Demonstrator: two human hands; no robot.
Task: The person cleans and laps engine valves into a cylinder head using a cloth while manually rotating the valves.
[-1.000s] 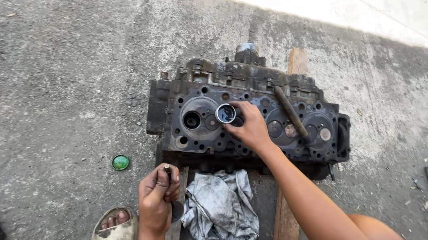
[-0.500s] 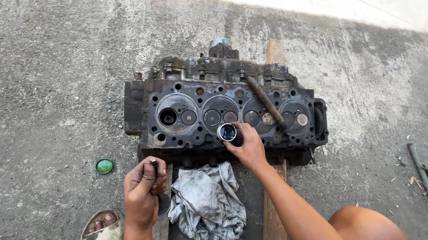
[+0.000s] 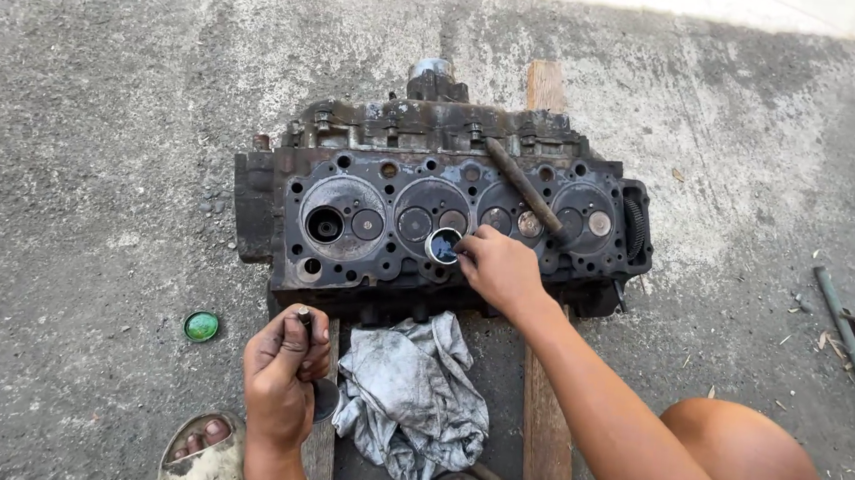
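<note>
Right hand (image 3: 498, 267) pinches small round tin (image 3: 443, 245) at the cylinder head's (image 3: 346, 264) near edge. Left hand (image 3: 281, 370) clenched around a valve (image 3: 311, 362), stem up, just beside grey rag (image 3: 414, 398). Green cap (image 3: 201, 326) lies apart on open concrete (image 3: 83, 146) to the left.

A: Do you see any package, label, sign or screen here?

B: Only two small round containers. A green lid or tin (image 3: 201, 326) lies on the concrete, left of the hands.

A: And the other one?

B: The right hand (image 3: 498, 270) holds a small open tin (image 3: 443, 245) with bluish inside, perhaps paste; it is too small to tell.
</note>
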